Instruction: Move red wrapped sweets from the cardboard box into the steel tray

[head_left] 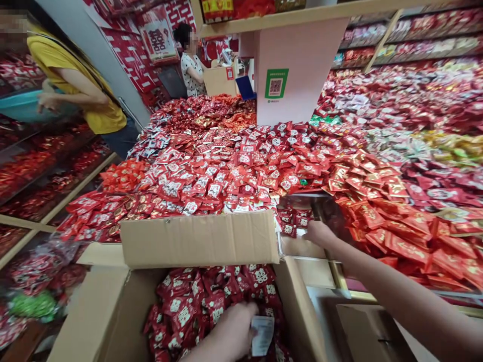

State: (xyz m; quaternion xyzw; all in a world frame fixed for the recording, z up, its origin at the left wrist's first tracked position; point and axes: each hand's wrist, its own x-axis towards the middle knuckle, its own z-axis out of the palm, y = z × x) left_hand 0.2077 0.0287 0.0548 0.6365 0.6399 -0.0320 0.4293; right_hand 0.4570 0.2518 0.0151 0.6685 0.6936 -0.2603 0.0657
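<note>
An open cardboard box (199, 241) stands in front of me, filled with dark red candy packets (183, 315) printed with gold characters. Down inside it, my left hand (236, 327) is closed among the packets, its fingers curled and partly hidden. A packet with a white printed back (263, 334) sticks out at its fingertips. My right hand (319, 234) reaches to a display compartment beyond the box's right corner, beside a few similar dark red packets (289, 230). Its fingers are small and blurred, so their grip does not show.
Heaps of red packets (211, 176) cover the counter beyond the box, with orange-red ones (407, 236) at right. A white pillar (298, 55) rises from the counter. A person in a yellow shirt (83, 75) holds a blue basin (22, 105); another person (192, 70) is behind.
</note>
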